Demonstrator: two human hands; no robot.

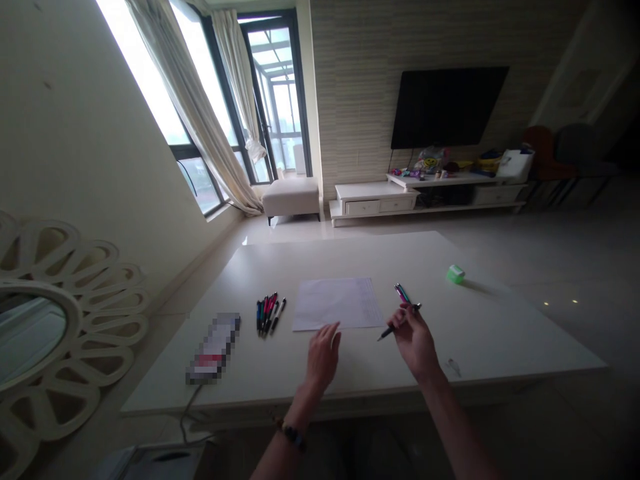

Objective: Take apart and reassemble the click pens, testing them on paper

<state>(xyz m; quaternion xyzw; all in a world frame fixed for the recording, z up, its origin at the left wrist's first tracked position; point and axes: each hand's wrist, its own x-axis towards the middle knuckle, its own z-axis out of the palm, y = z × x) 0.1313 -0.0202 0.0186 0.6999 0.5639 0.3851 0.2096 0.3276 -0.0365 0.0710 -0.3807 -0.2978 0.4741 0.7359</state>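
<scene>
Right hand [414,343] raised around black pen [387,333]

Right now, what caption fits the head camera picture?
A right hand holds a pen above a white table, near a paper sheet.

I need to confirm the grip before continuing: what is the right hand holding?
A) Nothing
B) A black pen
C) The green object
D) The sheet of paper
B: the right hand pinches a black pen, its tip pointing left toward the sheet of paper.
</scene>
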